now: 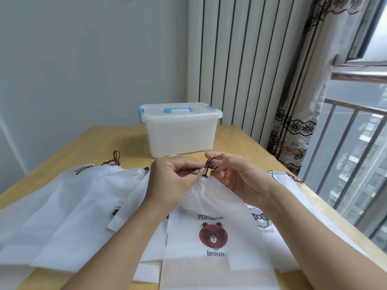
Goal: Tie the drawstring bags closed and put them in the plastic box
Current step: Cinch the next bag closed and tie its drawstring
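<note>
A white drawstring bag (211,208) with a brown bear print lies in front of me, its mouth gathered tight. My left hand (173,181) and my right hand (236,176) both pinch its brown drawstring (206,166) just above the gathered mouth, the cord looped between the fingertips. Several more white drawstring bags (69,206) lie flat to the left, and others (293,206) to the right, with brown cords at their tops. The translucent plastic box (180,132) with blue latches and handle stands behind my hands, lid shut.
All rests on a light wooden table (100,141). A white wall is at the left, ribbed panelling behind the box. At the right hang a patterned curtain (297,126) and a window with a railing.
</note>
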Tool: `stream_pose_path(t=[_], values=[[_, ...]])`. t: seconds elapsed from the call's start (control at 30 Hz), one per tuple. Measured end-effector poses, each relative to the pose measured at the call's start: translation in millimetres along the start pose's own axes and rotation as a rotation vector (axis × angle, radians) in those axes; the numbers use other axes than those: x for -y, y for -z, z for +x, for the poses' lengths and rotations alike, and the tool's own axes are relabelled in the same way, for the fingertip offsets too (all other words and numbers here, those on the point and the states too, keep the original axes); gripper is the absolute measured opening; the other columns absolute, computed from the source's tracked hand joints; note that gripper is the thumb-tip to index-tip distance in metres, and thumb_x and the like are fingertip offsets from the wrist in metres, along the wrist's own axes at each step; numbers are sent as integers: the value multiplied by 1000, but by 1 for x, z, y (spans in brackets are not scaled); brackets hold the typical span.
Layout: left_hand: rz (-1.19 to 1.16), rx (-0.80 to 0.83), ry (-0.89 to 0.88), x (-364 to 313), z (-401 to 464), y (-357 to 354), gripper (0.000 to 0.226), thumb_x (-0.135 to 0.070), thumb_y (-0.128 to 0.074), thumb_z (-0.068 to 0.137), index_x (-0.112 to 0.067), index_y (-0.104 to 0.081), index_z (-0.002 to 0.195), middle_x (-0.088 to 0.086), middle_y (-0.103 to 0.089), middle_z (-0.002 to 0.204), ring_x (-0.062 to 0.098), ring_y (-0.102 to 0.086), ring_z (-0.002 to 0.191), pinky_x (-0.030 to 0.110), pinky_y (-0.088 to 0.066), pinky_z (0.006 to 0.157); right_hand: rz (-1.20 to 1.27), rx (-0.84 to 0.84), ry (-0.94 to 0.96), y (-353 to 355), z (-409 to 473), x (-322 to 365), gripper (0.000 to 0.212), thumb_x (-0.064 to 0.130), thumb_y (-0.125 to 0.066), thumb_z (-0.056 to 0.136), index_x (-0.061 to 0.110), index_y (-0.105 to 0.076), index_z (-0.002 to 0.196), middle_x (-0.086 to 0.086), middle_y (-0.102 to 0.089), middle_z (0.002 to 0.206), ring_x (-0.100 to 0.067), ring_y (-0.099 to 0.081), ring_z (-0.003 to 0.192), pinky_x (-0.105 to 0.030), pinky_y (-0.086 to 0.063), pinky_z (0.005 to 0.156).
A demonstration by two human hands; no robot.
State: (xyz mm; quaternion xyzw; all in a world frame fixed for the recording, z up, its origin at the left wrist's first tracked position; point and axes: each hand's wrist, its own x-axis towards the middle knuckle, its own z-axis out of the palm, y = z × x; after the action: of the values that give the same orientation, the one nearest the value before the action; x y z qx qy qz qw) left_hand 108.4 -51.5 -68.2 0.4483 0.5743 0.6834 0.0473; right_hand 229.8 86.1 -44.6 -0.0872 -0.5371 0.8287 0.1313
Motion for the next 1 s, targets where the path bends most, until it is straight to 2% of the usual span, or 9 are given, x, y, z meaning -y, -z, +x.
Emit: stream_pose_path(t=[0.13, 0.27, 0.37, 0.53, 0.63, 0.73, 0.83, 0.93, 1.0], values=[[-2, -5, -9, -2, -1, 0, 18, 6, -81, 74, -11, -81, 81, -1, -77, 80, 15, -74, 79, 22, -55, 76, -36, 43, 25, 1, 1, -2, 28, -6, -67, 85, 9, -69, 110, -6, -67, 87, -11, -64, 66, -20, -56, 67], [-7, 0, 4, -4, 0, 1, 19, 6, -81, 74, -12, -80, 81, 0, -77, 81, 15, -74, 78, 22, -56, 75, -97, 15, 93, 2, 3, -4, 37, -8, -72, 77, 6, -67, 110, -6, -65, 82, -14, -66, 70, -21, -54, 66], [-19, -3, 20, -5, -1, 1, 20, 5, -81, 75, -14, -80, 80, 0, -77, 79, 16, -74, 76, 22, -56, 74, -143, 3, 117, 4, 3, -5, 36, -2, -79, 73, 10, -72, 106, -8, -68, 86, -18, -67, 77, -27, -52, 74], [3, -10, -1, -5, -1, 2, 19, 4, -80, 76, -15, -80, 80, -1, -78, 81, 17, -75, 79, 23, -57, 76, -223, 12, 121, 1, 1, -5, 42, 12, -87, 62, 14, -74, 102, -10, -69, 91, -17, -67, 77, -26, -52, 72], [5, 4, -7, -5, -1, 2, 19, 5, -80, 75, -14, -80, 80, -1, -78, 82, 18, -75, 80, 25, -58, 76, -262, -14, 139, 0, 3, -8, 39, 4, -90, 62, 16, -76, 97, -14, -69, 92, -24, -66, 85, -30, -51, 78], [1, -3, -8, -3, 0, 3, 22, 6, -80, 75, -16, -80, 79, -1, -78, 81, 18, -75, 79, 25, -58, 76, -288, -56, 144, 2, 2, -5, 29, -1, -78, 73, 13, -74, 98, -13, -71, 91, -20, -67, 79, -27, -52, 68], [-31, 1, 9, -3, 1, 2, 24, 6, -80, 75, -17, -80, 79, 0, -78, 79, 16, -74, 76, 21, -56, 74, -323, -85, 141, 4, 3, -3, 25, -5, -68, 86, 13, -72, 103, -7, -71, 89, -15, -59, 71, -25, -47, 62], [-87, 34, 35, -1, 2, 1, 23, 9, -78, 75, -13, -79, 80, 2, -77, 78, 12, -71, 73, 19, -54, 74, -98, 9, 53, 5, 2, -2, 30, -3, -61, 88, 10, -70, 114, -5, -64, 90, -13, -48, 65, -21, -39, 55], [-96, 54, 14, 0, 1, 1, 20, 11, -78, 75, -8, -79, 82, 2, -76, 78, 12, -70, 74, 19, -53, 75, 55, 25, -34, 5, 2, 0, 34, -6, -49, 92, 4, -66, 120, -6, -56, 81, -11, -41, 59, -18, -34, 47]])
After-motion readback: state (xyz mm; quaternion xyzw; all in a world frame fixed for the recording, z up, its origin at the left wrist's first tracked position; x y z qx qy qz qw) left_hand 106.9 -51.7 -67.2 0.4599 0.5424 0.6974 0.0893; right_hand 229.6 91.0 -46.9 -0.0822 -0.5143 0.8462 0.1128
